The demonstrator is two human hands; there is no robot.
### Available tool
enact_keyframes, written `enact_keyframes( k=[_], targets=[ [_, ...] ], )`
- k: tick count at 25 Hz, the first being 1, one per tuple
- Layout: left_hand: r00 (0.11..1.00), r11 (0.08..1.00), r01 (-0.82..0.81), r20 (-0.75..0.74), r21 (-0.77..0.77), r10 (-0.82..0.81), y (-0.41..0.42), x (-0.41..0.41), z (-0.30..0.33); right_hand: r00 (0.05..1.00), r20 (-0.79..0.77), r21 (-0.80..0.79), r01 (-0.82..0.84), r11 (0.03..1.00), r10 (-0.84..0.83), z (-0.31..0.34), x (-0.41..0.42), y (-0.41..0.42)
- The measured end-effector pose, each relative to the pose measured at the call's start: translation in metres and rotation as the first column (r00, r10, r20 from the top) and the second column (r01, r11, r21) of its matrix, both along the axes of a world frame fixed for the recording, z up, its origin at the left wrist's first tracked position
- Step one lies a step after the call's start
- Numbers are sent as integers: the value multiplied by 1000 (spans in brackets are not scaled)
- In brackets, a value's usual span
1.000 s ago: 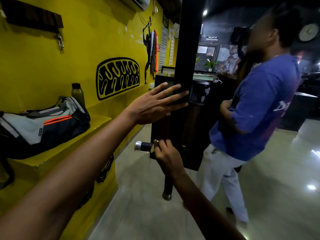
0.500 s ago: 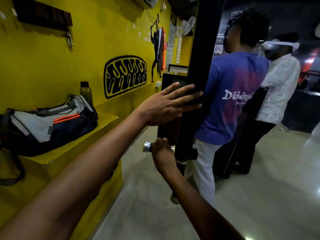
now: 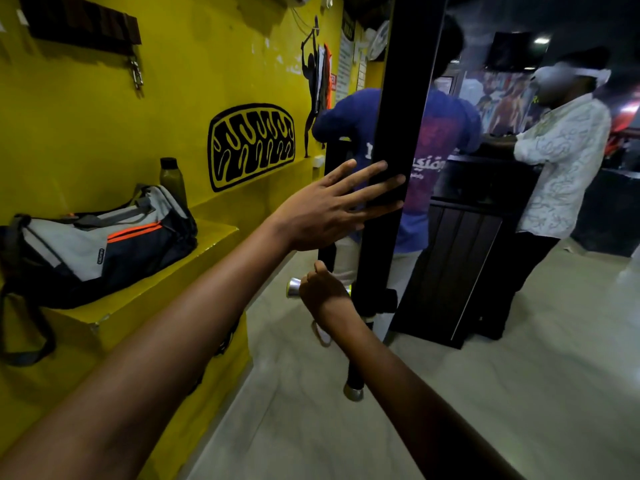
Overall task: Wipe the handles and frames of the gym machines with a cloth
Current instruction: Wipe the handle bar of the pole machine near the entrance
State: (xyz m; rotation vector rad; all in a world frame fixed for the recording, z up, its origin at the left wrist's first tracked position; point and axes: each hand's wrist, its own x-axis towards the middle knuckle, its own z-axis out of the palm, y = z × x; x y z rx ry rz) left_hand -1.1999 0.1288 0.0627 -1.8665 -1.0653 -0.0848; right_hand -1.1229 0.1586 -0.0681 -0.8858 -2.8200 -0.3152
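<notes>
A tall black upright post [image 3: 405,98] of a gym machine frame stands in the middle of the view. My left hand [image 3: 332,206] lies flat against it with straight, spread fingers. Lower down, my right hand [image 3: 322,292] grips a short handle bar with a shiny metal end cap [image 3: 293,287] that sticks out leftward from the post. A second black bar with a chrome tip [image 3: 353,391] hangs down below it. I see no cloth in either hand.
A yellow ledge [image 3: 214,237] along the yellow wall holds a grey and black gym bag [image 3: 100,244] and a dark bottle [image 3: 172,178]. Two people stand behind the post, one in a blue shirt [image 3: 440,133], one in a white patterned shirt [image 3: 568,161], at a dark counter [image 3: 460,265].
My view shifted right and closer to the post. The person in blue turned away and moved behind the post. Both my hands stay on the post and handle.
</notes>
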Motion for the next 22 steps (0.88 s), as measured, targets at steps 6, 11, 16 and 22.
enact_keyframes(
  k=[6, 11, 16, 22],
  targets=[
    [999, 999, -29, -41, -26, 27, 0, 2, -5, 997, -67, 12, 32, 999, -31, 0, 31, 13],
    [999, 999, -32, -38, -30, 31, -3, -1, -5, 908, -391, -27, 154, 988, -152, -10, 36, 15],
    [999, 998, -33, -11, -44, 33, -3, -4, -6, 964, -236, 86, 149, 985, -125, -4, 38, -11],
    [999, 998, -45, -17, -46, 44, -4, -4, -7, 931, -315, 252, -107, 962, 186, -39, 12, -20]
  ],
)
